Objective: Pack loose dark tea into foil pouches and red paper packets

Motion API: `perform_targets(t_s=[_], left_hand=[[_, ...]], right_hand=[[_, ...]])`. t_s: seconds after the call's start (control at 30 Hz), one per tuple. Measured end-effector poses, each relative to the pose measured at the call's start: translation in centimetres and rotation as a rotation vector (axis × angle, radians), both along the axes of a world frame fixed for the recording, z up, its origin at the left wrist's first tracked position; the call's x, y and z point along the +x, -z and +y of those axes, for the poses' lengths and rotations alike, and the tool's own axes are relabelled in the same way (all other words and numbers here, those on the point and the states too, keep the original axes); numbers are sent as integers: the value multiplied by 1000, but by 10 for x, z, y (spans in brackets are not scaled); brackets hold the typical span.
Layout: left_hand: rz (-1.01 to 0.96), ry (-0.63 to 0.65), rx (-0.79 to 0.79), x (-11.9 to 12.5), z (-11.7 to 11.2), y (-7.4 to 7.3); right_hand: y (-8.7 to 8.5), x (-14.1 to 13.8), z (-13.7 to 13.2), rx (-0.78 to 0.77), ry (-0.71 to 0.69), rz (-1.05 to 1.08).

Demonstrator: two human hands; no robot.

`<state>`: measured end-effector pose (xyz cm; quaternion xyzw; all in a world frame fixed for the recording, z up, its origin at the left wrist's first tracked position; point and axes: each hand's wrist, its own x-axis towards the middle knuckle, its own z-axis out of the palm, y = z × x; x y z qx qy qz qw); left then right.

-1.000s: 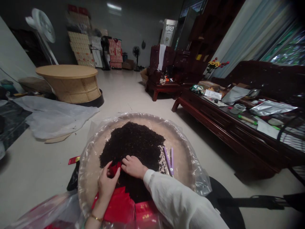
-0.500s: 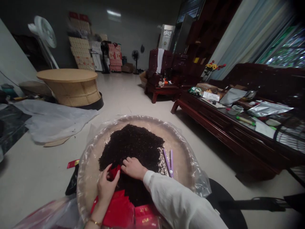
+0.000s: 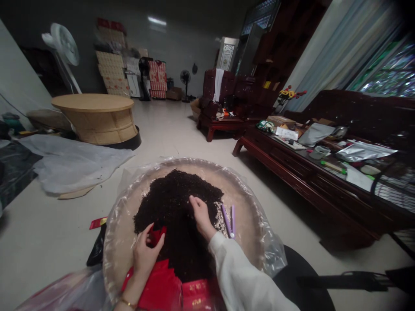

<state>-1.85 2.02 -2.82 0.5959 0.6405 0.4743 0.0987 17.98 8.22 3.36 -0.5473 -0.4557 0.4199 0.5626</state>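
My left hand is closed on a small red packet, whose mouth gapes between thumb and fingers. To its right, my right hand is over a heap of dark, dry loose leaves, fingertips pinched together at the heap. Whatever those fingers hold is hidden. The heap lies in a wide round tray lined with clear plastic. Below my left hand, a stack of flat red packets rests at the near edge, with red packets bearing gold print beside it. A purple V-shaped hinged clamp lies at the tray's right.
A long dark wooden table on the right carries pouches and boxes. At the left stand a round woven table and a white fan; a plastic sheet is on the floor. A black round base is at lower right.
My right hand has moved from beside the red packet up and right to the heap. My left hand keeps the packet in nearly the same place, its opening now uncovered.
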Motion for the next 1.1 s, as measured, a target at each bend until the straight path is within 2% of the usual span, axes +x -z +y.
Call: perform_targets(t_s=[0.1,0.17,0.23,0.3,0.57,0.8,1.1], left_hand=[[-3,10,4,0,0,0],[-8,4,0,0,1,0],[-16,3,-2,0,1,0],[-21,12,-8,0,0,-1],[26,64,0,0,-1,1],[85,150,27,3,-2,1],[91,161,-16,6,-2,5]], right_hand=[[-3,11,2,-270,43,568],[-5,17,2,-377,6,902],[-6,21,2,-393,-37,1099],[-5,22,1,-379,-58,1184],[6,15,-3,-253,-153,1060],[-9,-13,-9,-299,-111,1107],[-18,-63,-19,-200,-153,871]])
